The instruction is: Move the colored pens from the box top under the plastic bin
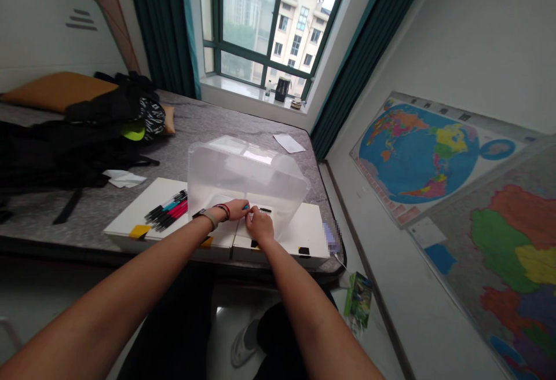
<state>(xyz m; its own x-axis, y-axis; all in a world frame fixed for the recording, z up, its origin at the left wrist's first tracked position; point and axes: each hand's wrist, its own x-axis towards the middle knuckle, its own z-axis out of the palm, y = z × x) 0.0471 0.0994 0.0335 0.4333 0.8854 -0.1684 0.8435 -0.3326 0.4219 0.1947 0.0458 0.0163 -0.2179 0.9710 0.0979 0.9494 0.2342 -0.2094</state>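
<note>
Both hands meet over the white boxes, at the open side of a clear plastic bin (247, 165) that is tipped on its side. My left hand (238, 209), with bands round its wrist, is closed, and a small blue bit shows at its fingertips. Touching or almost touching it, my right hand (261, 227) is also closed; what its fingers hold is hidden. A short dark piece (266, 210) shows just beyond the right hand, too small to name. Several pens (167, 211), black, red and blue, lie in a bunch on the left white box (130, 218).
The right white box (310, 223) has a black tab. Bags and dark clothing (47, 148) lie on the left of the grey mattress (200, 116), near crumpled paper (124, 178). A white sheet (289, 143) lies behind the bin. A green package (359, 299) stands by the wall.
</note>
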